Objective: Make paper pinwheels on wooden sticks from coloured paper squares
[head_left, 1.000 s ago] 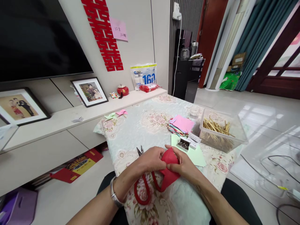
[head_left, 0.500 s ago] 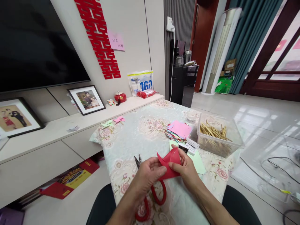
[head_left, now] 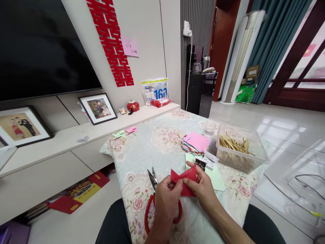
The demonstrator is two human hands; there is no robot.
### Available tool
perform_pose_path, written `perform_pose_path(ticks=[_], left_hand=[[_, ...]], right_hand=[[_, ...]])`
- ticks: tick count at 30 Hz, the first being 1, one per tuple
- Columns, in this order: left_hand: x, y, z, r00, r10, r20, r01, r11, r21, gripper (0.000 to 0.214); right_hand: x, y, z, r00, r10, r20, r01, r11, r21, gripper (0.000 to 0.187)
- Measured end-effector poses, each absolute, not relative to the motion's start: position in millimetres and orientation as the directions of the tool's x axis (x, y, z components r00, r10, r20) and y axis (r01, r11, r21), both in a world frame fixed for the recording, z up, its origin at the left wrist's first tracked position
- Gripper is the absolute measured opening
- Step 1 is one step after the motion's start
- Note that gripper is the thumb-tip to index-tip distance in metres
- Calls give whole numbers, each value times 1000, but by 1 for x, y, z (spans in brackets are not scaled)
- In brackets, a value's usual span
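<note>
Between my two hands is a piece of red paper (head_left: pixel 189 175), with parts of it folded in toward its middle. My left hand (head_left: pixel 169 195) pinches the paper's left side, its thumb near the middle. On the other side my right hand (head_left: pixel 201 186) grips it, thumb on top and fingers behind. Red-handled scissors (head_left: pixel 153 179) lie with blades apart on the tablecloth, partly hidden under my left hand and forearm. Just beyond the paper, a small box of dark little pieces (head_left: pixel 200 164) rests on light green paper (head_left: pixel 215 178).
A stack of coloured paper squares (head_left: pixel 196 142) lies ahead, left of a clear plastic bin (head_left: pixel 241 152) of thin wooden sticks. Two paper pinwheels (head_left: pixel 131 129) sit at the table's far left corner. A low white cabinet (head_left: pixel 63 135) runs along the wall.
My left hand has turned more upright and its thumb has moved in to the middle of the paper. The left flap is now bent inward. The view has shifted slightly.
</note>
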State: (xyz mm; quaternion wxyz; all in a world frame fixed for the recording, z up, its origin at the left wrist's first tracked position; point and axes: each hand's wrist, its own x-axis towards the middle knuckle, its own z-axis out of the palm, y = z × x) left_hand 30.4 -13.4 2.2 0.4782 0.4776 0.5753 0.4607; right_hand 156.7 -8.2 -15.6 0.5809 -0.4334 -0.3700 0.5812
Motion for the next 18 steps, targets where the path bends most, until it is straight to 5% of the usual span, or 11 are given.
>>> perform_pose_path(ticks=[3, 7, 11, 14, 18], left_hand=[[25, -11, 5, -73, 987, -140, 87, 146, 985, 18], [9, -2, 14, 14, 967, -255, -174, 253, 952, 25], [-7, 5, 23, 60, 954, -292, -272, 297, 915, 26], [-14, 8, 27, 83, 942, -326, -258, 336, 906, 24], [-17, 9, 30, 119, 932, -342, -243, 362, 900, 21]], right_hand=[[161, -7, -17, -14, 997, -72, -340, -73, -938, 71], [170, -5, -18, 79, 997, 21, -307, 44, -951, 60], [176, -9, -12, 239, 938, 250, -23, 263, -965, 30], [175, -15, -6, 73, 868, 491, 214, 467, -858, 9], [168, -18, -5, -218, 734, 643, 330, 675, -660, 24]])
